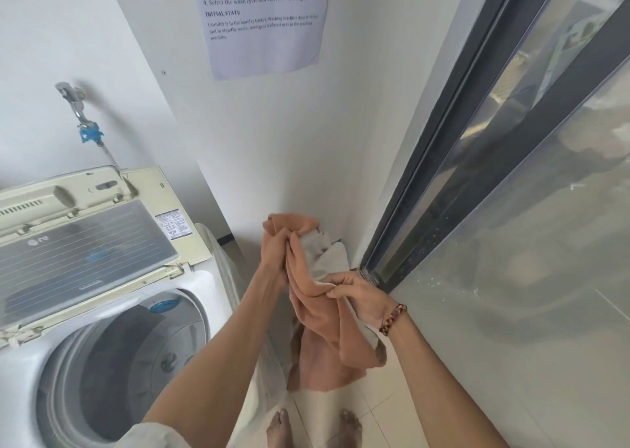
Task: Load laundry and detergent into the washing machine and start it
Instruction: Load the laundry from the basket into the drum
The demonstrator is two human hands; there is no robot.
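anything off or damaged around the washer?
Nothing spilled. The washing machine lid is up, its trim yellowed and chipped at the front edge. The orange cloth hangs clear of the drum, held by left hand and right hand.

A terracotta-orange cloth with a pale grey side is seen at centre. The washing machine at lower left is white, with a yellowed cream lid. A blue fitting is seen at upper left.
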